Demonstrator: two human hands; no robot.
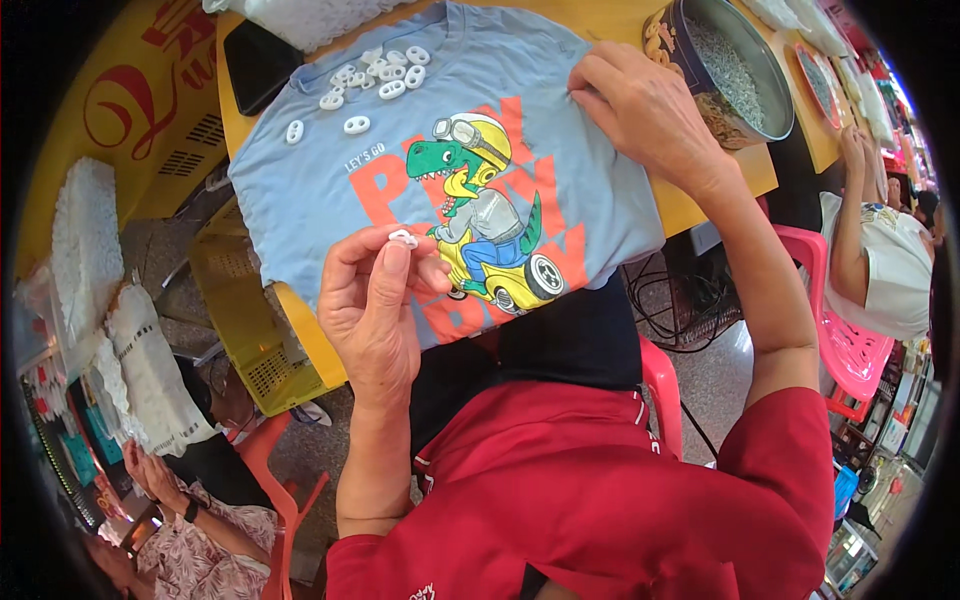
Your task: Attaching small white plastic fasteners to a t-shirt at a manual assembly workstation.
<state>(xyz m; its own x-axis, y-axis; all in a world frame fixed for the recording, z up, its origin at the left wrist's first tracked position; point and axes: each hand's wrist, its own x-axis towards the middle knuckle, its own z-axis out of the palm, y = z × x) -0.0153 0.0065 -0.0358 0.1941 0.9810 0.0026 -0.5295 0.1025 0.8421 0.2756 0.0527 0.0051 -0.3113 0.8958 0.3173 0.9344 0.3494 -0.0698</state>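
Note:
A light blue T-shirt (300,210) with a dinosaur print lies spread over the table edge and my lap. My left hand (380,300) is raised over its lower part, pinching a small white plastic piece (403,238) between thumb and fingers. On the shirt's upper left lie several white oval plastic pieces with two holes (391,90); two sit apart from the cluster. My right hand (640,110) rests at the shirt's upper right, its fingers curled and pressed together against the cloth. What those fingertips hold, if anything, is hidden.
A round tin (735,75) full of small shiny metal parts stands beyond my right hand on the yellow table (715,185). At the top is a white bag (310,20) beside a dark tray (262,65). A yellow crate (250,330) stands left; other people sit at both sides.

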